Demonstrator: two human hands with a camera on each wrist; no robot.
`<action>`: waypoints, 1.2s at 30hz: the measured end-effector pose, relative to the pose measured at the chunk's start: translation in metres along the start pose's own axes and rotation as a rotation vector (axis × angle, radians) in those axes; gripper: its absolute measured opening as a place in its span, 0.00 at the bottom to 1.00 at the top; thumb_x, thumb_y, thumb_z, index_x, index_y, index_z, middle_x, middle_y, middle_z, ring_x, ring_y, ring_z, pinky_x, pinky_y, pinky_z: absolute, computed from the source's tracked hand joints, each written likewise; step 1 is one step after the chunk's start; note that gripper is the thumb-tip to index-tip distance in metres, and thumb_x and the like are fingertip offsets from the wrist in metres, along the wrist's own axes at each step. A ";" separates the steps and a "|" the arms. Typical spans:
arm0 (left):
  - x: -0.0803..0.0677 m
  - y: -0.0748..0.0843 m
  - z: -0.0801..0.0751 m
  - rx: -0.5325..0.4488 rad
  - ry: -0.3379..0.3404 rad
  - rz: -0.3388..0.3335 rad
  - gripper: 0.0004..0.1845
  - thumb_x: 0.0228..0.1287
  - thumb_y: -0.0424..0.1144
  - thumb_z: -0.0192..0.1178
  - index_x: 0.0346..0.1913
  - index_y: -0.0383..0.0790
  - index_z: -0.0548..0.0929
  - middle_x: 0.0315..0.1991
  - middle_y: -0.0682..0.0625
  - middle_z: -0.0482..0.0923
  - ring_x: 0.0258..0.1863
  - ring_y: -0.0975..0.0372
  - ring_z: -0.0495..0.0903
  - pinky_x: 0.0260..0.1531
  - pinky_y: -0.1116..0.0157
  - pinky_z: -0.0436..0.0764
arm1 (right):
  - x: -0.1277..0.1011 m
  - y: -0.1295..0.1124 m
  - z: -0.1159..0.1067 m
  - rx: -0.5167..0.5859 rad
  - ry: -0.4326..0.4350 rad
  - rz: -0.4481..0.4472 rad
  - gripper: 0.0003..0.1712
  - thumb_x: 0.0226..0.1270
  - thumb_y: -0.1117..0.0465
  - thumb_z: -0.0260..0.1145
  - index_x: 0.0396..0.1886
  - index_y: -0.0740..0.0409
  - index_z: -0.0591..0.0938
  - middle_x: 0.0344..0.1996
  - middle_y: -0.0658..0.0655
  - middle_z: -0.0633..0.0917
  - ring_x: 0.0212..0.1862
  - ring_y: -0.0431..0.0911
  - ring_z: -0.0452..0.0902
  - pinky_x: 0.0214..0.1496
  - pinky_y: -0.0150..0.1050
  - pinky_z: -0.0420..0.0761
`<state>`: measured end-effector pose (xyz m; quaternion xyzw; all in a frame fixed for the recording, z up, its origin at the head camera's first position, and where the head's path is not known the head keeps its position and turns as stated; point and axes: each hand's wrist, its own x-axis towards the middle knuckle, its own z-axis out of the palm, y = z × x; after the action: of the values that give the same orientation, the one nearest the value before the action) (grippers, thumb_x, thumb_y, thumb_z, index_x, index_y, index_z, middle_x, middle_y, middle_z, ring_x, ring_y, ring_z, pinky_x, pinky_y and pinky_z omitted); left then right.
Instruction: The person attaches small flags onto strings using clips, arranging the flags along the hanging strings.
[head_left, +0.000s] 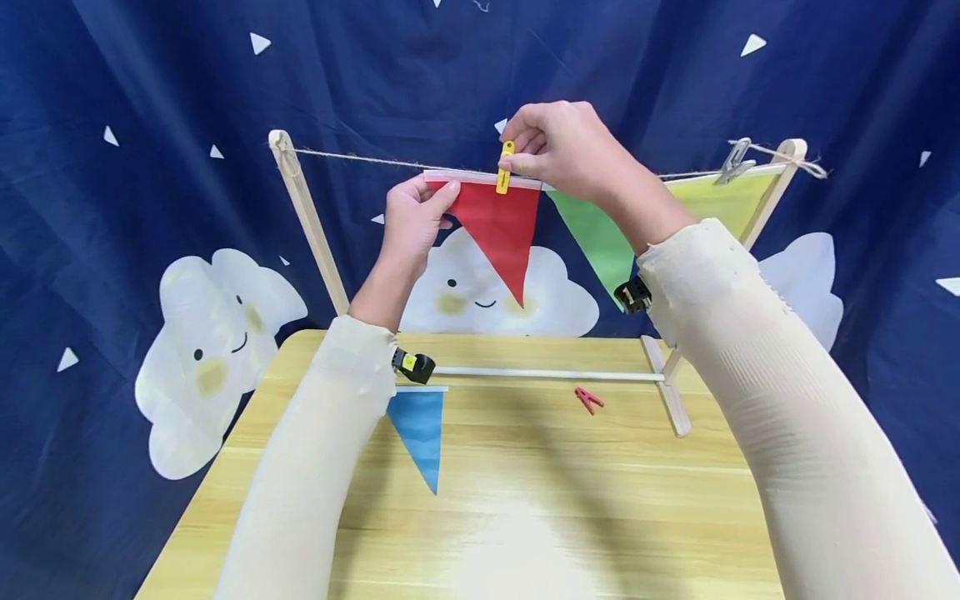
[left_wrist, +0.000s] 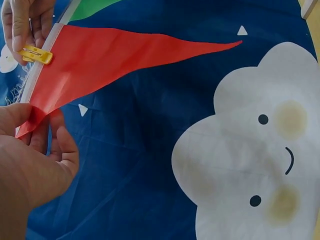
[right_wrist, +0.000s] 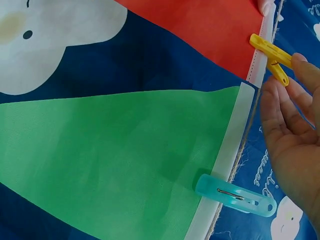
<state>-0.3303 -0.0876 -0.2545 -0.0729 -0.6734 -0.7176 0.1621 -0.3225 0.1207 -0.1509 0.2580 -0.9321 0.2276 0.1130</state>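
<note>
A red triangular flag (head_left: 500, 229) (left_wrist: 115, 55) (right_wrist: 210, 30) hangs against the twine line (head_left: 352, 157) of a small wooden rack (head_left: 311, 221). My left hand (head_left: 415, 218) (left_wrist: 35, 160) pinches the flag's upper left corner. My right hand (head_left: 558, 150) (right_wrist: 292, 130) pinches a yellow clothespin (head_left: 505, 167) (left_wrist: 36, 54) (right_wrist: 270, 57) set over the flag's white top band. Beside it a green flag (head_left: 596, 237) (right_wrist: 115, 150) is held to the line by a pale blue clothespin (right_wrist: 235, 195). A yellow-green flag (head_left: 720, 200) hangs at the far right.
A blue flag (head_left: 420, 429) and a red clothespin (head_left: 588, 398) lie on the wooden table (head_left: 525, 500). A clear clip (head_left: 735, 162) sits at the rack's right post (head_left: 765, 208). A dark blue cloth with white clouds (head_left: 217, 333) hangs behind.
</note>
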 end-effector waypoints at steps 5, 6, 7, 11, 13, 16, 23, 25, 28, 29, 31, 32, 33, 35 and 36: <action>0.000 -0.001 0.002 -0.001 -0.003 0.001 0.13 0.72 0.37 0.65 0.52 0.31 0.86 0.37 0.49 0.86 0.34 0.62 0.83 0.32 0.71 0.82 | -0.001 0.001 0.000 0.001 0.000 -0.015 0.22 0.74 0.53 0.67 0.63 0.57 0.81 0.52 0.57 0.87 0.51 0.45 0.82 0.62 0.39 0.83; 0.000 -0.001 0.002 -0.005 -0.008 0.003 0.13 0.72 0.37 0.65 0.52 0.31 0.86 0.37 0.49 0.86 0.34 0.62 0.83 0.32 0.71 0.82 | -0.001 0.001 0.000 0.000 0.002 -0.016 0.22 0.74 0.53 0.67 0.63 0.57 0.81 0.52 0.57 0.87 0.51 0.45 0.82 0.62 0.39 0.83; 0.000 -0.001 0.002 -0.008 -0.009 0.004 0.13 0.72 0.37 0.65 0.52 0.31 0.86 0.37 0.50 0.86 0.34 0.62 0.83 0.32 0.71 0.82 | -0.001 0.000 0.000 -0.001 0.003 -0.018 0.22 0.74 0.53 0.67 0.63 0.57 0.81 0.52 0.57 0.87 0.52 0.45 0.82 0.62 0.39 0.83; -0.001 -0.002 0.001 -0.009 -0.004 0.012 0.13 0.72 0.37 0.66 0.52 0.31 0.86 0.36 0.50 0.86 0.33 0.62 0.82 0.32 0.71 0.82 | -0.001 -0.001 0.000 -0.004 0.004 -0.030 0.23 0.74 0.54 0.67 0.63 0.58 0.81 0.52 0.57 0.87 0.52 0.45 0.83 0.61 0.39 0.83; -0.001 -0.003 -0.001 -0.007 0.003 0.013 0.13 0.72 0.37 0.65 0.51 0.31 0.87 0.36 0.50 0.86 0.33 0.62 0.83 0.32 0.71 0.82 | -0.001 -0.002 0.000 -0.006 0.004 -0.037 0.23 0.74 0.54 0.68 0.64 0.58 0.81 0.53 0.57 0.87 0.52 0.45 0.83 0.61 0.38 0.83; -0.002 -0.003 -0.002 -0.006 0.002 0.010 0.13 0.72 0.37 0.65 0.51 0.32 0.86 0.38 0.48 0.87 0.34 0.62 0.83 0.33 0.70 0.82 | -0.002 -0.002 -0.001 -0.008 0.004 -0.038 0.24 0.74 0.54 0.68 0.65 0.58 0.80 0.53 0.57 0.87 0.54 0.45 0.84 0.62 0.38 0.83; -0.002 -0.004 -0.003 -0.019 -0.020 0.004 0.11 0.72 0.38 0.64 0.50 0.33 0.85 0.40 0.47 0.87 0.36 0.62 0.85 0.38 0.65 0.84 | -0.004 -0.003 -0.004 -0.015 0.009 -0.041 0.24 0.74 0.54 0.67 0.65 0.58 0.80 0.54 0.57 0.87 0.53 0.44 0.83 0.63 0.39 0.82; -0.002 -0.004 -0.003 -0.019 -0.024 0.012 0.11 0.73 0.37 0.64 0.50 0.32 0.85 0.38 0.49 0.87 0.36 0.63 0.85 0.41 0.64 0.85 | -0.005 -0.004 -0.005 -0.014 0.010 -0.047 0.24 0.74 0.54 0.67 0.65 0.59 0.80 0.55 0.57 0.86 0.53 0.44 0.82 0.63 0.39 0.82; -0.003 -0.005 -0.005 -0.042 -0.025 0.011 0.11 0.73 0.35 0.64 0.51 0.31 0.85 0.37 0.52 0.86 0.37 0.63 0.85 0.45 0.64 0.86 | -0.006 -0.004 -0.005 -0.003 0.003 -0.045 0.25 0.75 0.54 0.67 0.66 0.58 0.79 0.56 0.57 0.86 0.55 0.45 0.82 0.64 0.39 0.81; -0.003 -0.006 -0.006 -0.049 -0.024 0.008 0.11 0.73 0.35 0.64 0.51 0.30 0.84 0.37 0.52 0.86 0.38 0.63 0.85 0.46 0.65 0.86 | -0.007 -0.004 -0.005 0.001 0.001 -0.041 0.25 0.75 0.54 0.67 0.66 0.58 0.79 0.57 0.57 0.85 0.56 0.45 0.82 0.65 0.39 0.81; -0.004 -0.006 -0.007 -0.067 -0.024 -0.003 0.11 0.72 0.34 0.64 0.51 0.30 0.84 0.37 0.52 0.86 0.39 0.63 0.85 0.48 0.66 0.86 | -0.007 -0.004 -0.005 0.009 -0.001 -0.031 0.26 0.75 0.53 0.66 0.67 0.58 0.78 0.59 0.57 0.85 0.59 0.46 0.81 0.66 0.39 0.80; -0.005 -0.007 -0.007 -0.071 -0.026 -0.005 0.11 0.72 0.34 0.64 0.51 0.30 0.84 0.38 0.52 0.86 0.39 0.63 0.85 0.49 0.66 0.85 | -0.008 -0.003 -0.006 0.017 0.000 -0.023 0.26 0.75 0.53 0.66 0.68 0.58 0.78 0.60 0.57 0.84 0.60 0.46 0.81 0.67 0.39 0.80; -0.006 -0.007 -0.008 -0.069 -0.029 -0.006 0.12 0.72 0.35 0.64 0.52 0.30 0.84 0.39 0.51 0.86 0.40 0.63 0.85 0.50 0.65 0.85 | -0.009 -0.003 -0.006 0.024 0.002 -0.014 0.27 0.75 0.53 0.66 0.69 0.57 0.77 0.61 0.57 0.83 0.61 0.46 0.80 0.67 0.39 0.79; -0.007 -0.008 -0.010 -0.062 -0.031 0.001 0.13 0.73 0.35 0.64 0.53 0.30 0.83 0.42 0.49 0.86 0.41 0.63 0.86 0.52 0.65 0.85 | -0.011 -0.001 -0.006 0.042 0.008 0.002 0.28 0.76 0.52 0.65 0.70 0.56 0.76 0.64 0.56 0.82 0.64 0.46 0.79 0.69 0.39 0.78; -0.009 -0.008 -0.011 -0.059 -0.031 0.006 0.14 0.73 0.36 0.64 0.54 0.29 0.83 0.43 0.48 0.86 0.41 0.63 0.86 0.53 0.64 0.85 | -0.013 0.000 -0.006 0.052 0.011 0.008 0.29 0.76 0.51 0.65 0.71 0.56 0.75 0.65 0.56 0.81 0.65 0.46 0.78 0.70 0.39 0.77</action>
<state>-0.3235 -0.0965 -0.2659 -0.0906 -0.6543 -0.7353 0.1515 -0.3112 0.1288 -0.1495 0.2558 -0.9263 0.2538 0.1102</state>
